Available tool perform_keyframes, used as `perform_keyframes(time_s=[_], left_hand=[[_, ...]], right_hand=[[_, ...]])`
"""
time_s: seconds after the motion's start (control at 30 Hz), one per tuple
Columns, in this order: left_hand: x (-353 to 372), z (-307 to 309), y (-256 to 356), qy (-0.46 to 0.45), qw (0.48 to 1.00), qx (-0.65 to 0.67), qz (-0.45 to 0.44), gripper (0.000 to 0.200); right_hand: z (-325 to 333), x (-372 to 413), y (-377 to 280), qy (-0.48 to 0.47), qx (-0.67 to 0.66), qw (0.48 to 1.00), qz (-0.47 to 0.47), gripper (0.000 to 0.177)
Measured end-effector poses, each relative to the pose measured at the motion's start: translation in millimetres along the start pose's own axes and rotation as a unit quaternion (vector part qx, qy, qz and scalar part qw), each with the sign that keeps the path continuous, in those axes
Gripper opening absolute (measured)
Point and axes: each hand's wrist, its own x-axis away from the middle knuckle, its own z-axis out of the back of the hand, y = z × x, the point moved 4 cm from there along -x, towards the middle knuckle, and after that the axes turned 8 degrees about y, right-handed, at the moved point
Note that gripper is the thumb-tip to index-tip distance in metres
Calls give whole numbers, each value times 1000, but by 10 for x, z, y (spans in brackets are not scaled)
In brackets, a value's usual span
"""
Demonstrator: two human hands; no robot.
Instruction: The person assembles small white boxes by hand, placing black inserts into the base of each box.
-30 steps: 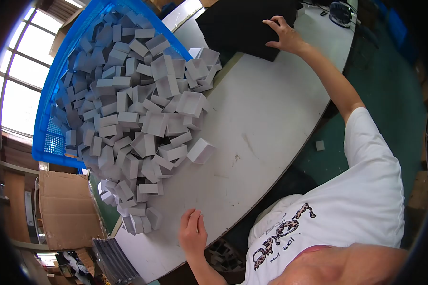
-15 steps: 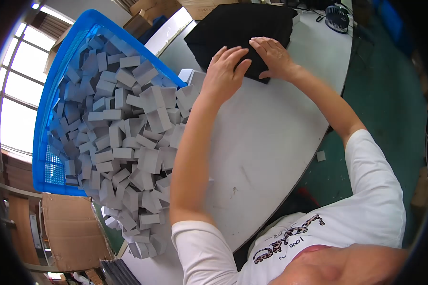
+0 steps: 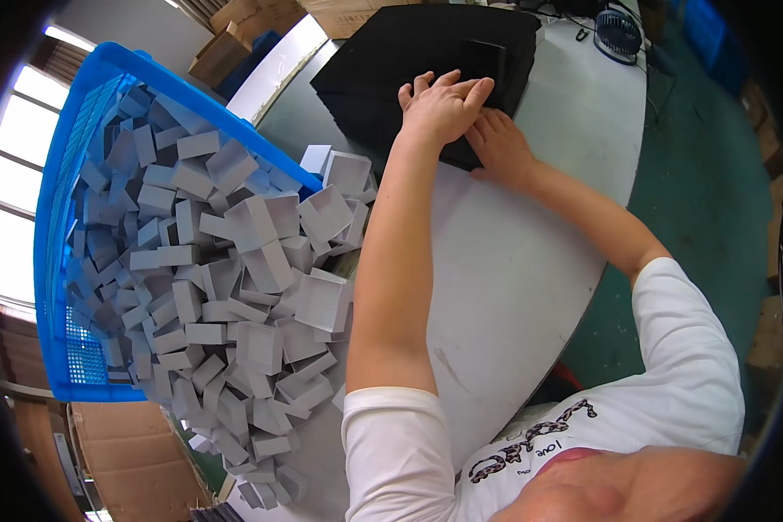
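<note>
A stack of black sheets or a black block (image 3: pixel 391 52) lies at the far side of the white table. On its near part rests my left hand (image 3: pixel 444 106), palm down with the fingers spread. My right hand (image 3: pixel 501 146) lies against the near right edge of the black stack, fingers stretched out, its fingertips close to or under my left hand's fingers. A darker rectangle (image 3: pixel 482 61) shows on the black top beyond the hands. Neither hand holds anything that I can see.
A blue basket (image 3: pixel 45 261) on the left spills many small grey-white boxes (image 3: pixel 257 348) onto the white table (image 3: pixel 496 252). A small fan (image 3: pixel 618 35) and cables are at the far right. Cardboard boxes (image 3: pixel 348 16) stand behind; another carton (image 3: pixel 139 452) is at lower left.
My left hand has moved right across the black stack, and my right hand has come slightly nearer to me. The hands are now close together. The basket and boxes appear shifted left and down.
</note>
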Motion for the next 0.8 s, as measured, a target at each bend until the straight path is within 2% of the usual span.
perform_keyframes(time_s=[0.07, 0.17, 0.27, 0.33, 0.37, 0.43, 0.47, 0.57, 0.63, 0.73, 0.8], left_hand=[[4, -9, -30, 0, 1000, -1, 0, 72], [21, -39, 14, 8, 1000, 2, 1, 65], [53, -71, 23, 27, 1000, -13, -6, 65], [76, -115, 16, 38, 999, -21, -17, 63], [112, -104, -4, 69, 996, -14, -49, 61], [245, -20, -37, 132, 986, 4, -106, 58], [404, 125, -16, 179, 976, 6, -125, 56], [1008, 273, -225, 270, 958, 24, -97, 51], [1631, 353, -365, 294, 953, -61, -47, 44], [2554, 394, -562, 286, 943, -162, 49, 48], [2993, 370, -714, 237, 934, -233, 131, 56]], right_hand=[[-53, 31, -19, 22, -4, 1000, 13, 95], [-326, 80, 73, -10, -8, 1000, 4, 82], [-435, 189, 104, -93, -39, 995, -26, 76], [-228, 303, -51, -48, -67, 996, 18, 73], [-109, 405, -187, -27, -81, 996, 38, 72], [149, 626, -540, -75, -151, 984, 55, 62], [245, 756, -686, -46, -164, 983, 69, 60], [415, 1005, -999, 31, -188, 976, 109, 57], [528, 1005, -1153, 76, -171, 973, 137, 58], [645, 777, -1372, 85, -182, 968, 153, 65], [707, 534, -1486, 80, -243, 954, 157, 71]])
